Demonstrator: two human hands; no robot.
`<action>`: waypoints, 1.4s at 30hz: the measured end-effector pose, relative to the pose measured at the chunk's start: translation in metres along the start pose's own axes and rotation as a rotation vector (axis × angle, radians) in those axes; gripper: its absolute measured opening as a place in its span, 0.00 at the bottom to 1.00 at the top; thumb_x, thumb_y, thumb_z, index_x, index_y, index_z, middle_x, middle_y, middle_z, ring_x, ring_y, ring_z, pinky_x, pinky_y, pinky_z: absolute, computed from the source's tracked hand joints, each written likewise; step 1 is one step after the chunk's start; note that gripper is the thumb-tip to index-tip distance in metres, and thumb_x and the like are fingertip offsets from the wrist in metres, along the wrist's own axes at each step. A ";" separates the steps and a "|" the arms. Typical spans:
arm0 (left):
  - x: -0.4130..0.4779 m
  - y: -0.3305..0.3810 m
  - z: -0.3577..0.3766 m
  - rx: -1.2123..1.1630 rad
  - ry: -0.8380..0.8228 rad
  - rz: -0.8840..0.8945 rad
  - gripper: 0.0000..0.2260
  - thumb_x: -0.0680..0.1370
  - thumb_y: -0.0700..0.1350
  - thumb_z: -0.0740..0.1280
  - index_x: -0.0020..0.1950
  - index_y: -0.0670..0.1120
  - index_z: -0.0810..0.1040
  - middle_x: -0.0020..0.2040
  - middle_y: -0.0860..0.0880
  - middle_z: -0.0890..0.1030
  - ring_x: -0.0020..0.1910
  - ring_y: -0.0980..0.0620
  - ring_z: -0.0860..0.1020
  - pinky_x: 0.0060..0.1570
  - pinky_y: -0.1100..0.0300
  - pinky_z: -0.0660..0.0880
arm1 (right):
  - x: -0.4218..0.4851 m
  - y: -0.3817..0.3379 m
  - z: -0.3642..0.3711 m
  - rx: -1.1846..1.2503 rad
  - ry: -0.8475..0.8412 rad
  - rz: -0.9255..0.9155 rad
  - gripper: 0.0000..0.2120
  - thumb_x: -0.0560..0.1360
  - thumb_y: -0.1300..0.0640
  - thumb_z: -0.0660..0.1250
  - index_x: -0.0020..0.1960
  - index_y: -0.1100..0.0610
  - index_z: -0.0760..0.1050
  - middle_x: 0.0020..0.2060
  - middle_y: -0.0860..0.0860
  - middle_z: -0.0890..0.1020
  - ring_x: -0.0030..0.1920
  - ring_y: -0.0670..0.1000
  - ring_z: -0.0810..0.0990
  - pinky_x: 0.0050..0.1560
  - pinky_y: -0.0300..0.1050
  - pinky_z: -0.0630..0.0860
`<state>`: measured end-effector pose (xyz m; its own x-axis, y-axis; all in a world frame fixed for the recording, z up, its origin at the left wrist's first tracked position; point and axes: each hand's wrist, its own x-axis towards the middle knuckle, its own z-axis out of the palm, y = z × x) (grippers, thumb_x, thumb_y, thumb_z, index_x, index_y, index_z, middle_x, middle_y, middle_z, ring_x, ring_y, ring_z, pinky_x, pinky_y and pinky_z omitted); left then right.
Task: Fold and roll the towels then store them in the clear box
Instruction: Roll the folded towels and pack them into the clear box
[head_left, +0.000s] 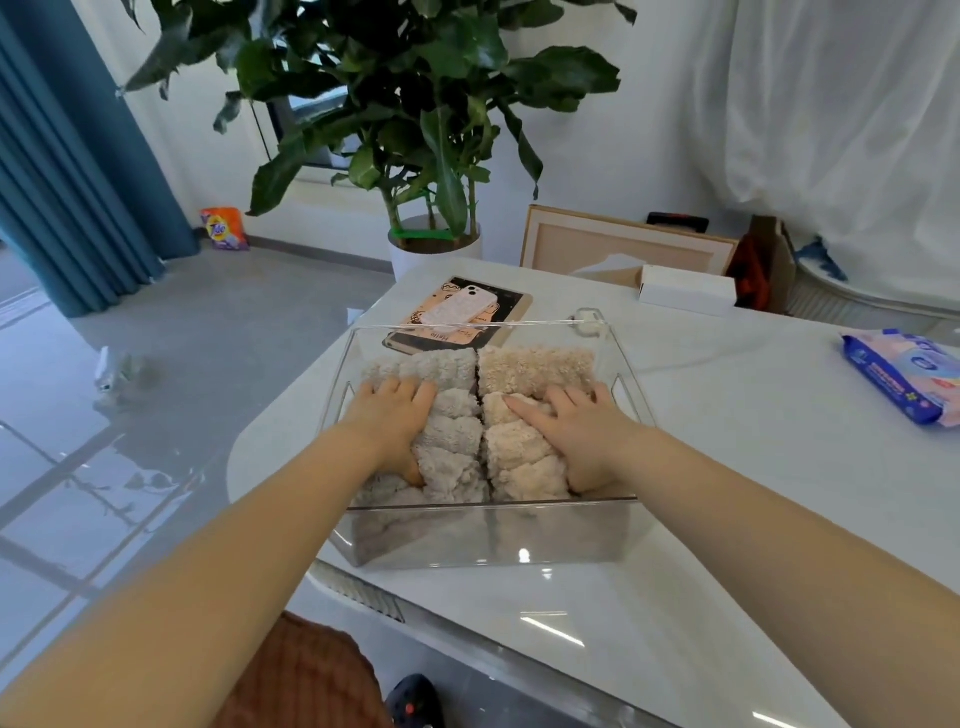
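Note:
A clear box (488, 535) stands on the white table near its front edge. Inside lie two rows of rolled fluffy towels: grey towels (452, 431) on the left and cream towels (524, 457) on the right. My left hand (395, 421) lies flat on the grey row with straight fingers pointing away from me. My right hand (576, 426) presses flat on the cream row, fingers spread. Both hands are inside the box, and the thumbs dip between the rolls.
Behind the box lie a phone (457, 306) on a tablet (498, 322). A white carton (685, 291) and a picture frame (623, 244) are at the back. A blue wipes pack (904, 374) lies right. A potted plant (436, 244) stands beyond the table.

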<state>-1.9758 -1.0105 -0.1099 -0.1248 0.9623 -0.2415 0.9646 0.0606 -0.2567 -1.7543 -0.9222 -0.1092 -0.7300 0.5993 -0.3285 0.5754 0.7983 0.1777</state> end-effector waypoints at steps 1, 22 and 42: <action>-0.002 -0.001 0.000 -0.028 0.003 -0.007 0.51 0.61 0.65 0.75 0.73 0.46 0.53 0.73 0.45 0.60 0.72 0.43 0.60 0.69 0.46 0.60 | -0.001 -0.001 0.000 0.011 -0.033 0.004 0.53 0.68 0.56 0.68 0.75 0.43 0.31 0.74 0.59 0.51 0.74 0.59 0.49 0.71 0.62 0.47; 0.016 0.001 -0.004 -0.162 -0.278 -0.075 0.68 0.58 0.69 0.74 0.74 0.44 0.27 0.75 0.43 0.29 0.75 0.41 0.33 0.73 0.40 0.40 | 0.032 0.007 0.001 0.296 -0.130 0.006 0.61 0.60 0.28 0.69 0.73 0.41 0.27 0.74 0.50 0.28 0.73 0.52 0.27 0.71 0.62 0.31; -0.054 -0.008 0.007 -0.599 0.286 -0.667 0.14 0.80 0.40 0.57 0.64 0.36 0.64 0.54 0.36 0.77 0.51 0.37 0.77 0.39 0.51 0.69 | -0.053 0.006 0.007 0.555 0.423 0.516 0.25 0.74 0.66 0.59 0.70 0.58 0.64 0.69 0.59 0.63 0.66 0.63 0.65 0.57 0.53 0.69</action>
<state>-1.9779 -1.0652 -0.1010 -0.7096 0.7034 0.0412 0.6833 0.6727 0.2839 -1.7096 -0.9501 -0.0976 -0.3408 0.9382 0.0606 0.8885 0.3425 -0.3053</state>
